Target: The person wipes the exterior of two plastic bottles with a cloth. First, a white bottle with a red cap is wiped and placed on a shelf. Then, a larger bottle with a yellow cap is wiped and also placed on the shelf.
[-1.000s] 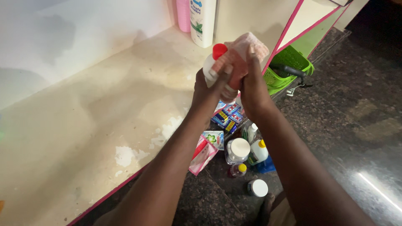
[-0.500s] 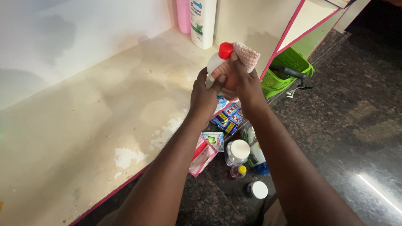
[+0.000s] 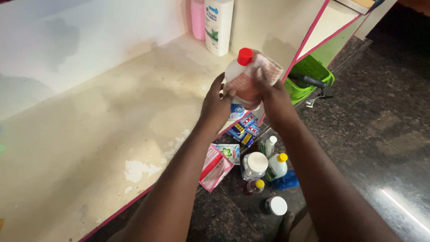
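The shelf [image 3: 89,134], cream with a pink front edge, fills the left side; its top is stained and the coating has chipped near the front. At its back stand a pink bottle [image 3: 197,20] and a tall white bottle [image 3: 218,27], side by side against the wall.

Above the shelf's front edge, the left hand [image 3: 216,105] is closed around the lower part of a white bottle [image 3: 235,74] with a red cap [image 3: 245,56], the thumb lying across its front. The bottle sits tilted between both hands, cap up. The right hand [image 3: 273,96] presses a pink cloth [image 3: 262,74] against the bottle's right side, fingers wrapped over the cloth and gripping it.

Below the hands, on the dark speckled floor [image 3: 380,134], lie small blue packets [image 3: 244,127], a pink pouch [image 3: 215,168], a jar with a white lid [image 3: 254,163] and a bottle with a yellow cap [image 3: 277,166]. To the right, a green basket [image 3: 309,76] sits under a slanted pink-edged panel [image 3: 331,22].
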